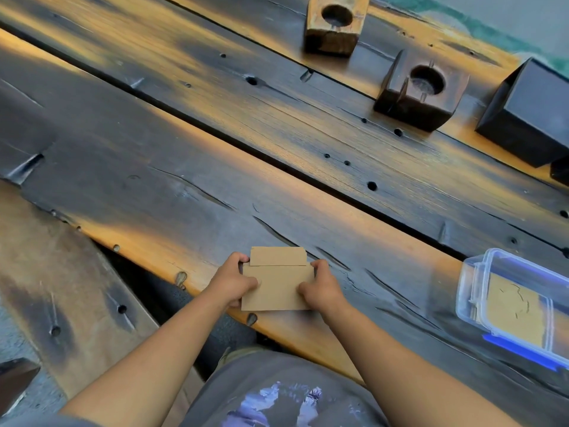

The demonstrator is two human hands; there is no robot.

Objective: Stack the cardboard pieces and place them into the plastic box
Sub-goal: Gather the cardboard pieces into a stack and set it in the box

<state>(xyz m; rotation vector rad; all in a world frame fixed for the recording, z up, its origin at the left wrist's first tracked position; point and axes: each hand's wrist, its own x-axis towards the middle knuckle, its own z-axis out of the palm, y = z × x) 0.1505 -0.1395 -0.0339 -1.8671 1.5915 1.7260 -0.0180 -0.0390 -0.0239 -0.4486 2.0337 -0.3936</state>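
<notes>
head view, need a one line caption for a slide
Both hands, left and right, square up cardboard pieces on a wooden table; plastic box waits open.

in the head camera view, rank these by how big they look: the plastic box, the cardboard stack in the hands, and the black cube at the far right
1. plastic box, cut off by the frame edge
2. black cube, also cut off
3. cardboard stack

The box lies nearer the camera than the cube, so their true order is unsure.

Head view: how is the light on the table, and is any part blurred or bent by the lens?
Head view: warm orange light streaks the dark wooden table; the planks fan out, a wide-angle effect; the cardboard pieces and both hands, left and right, look fairly sharp; the plastic box at the right edge is softer.
</notes>
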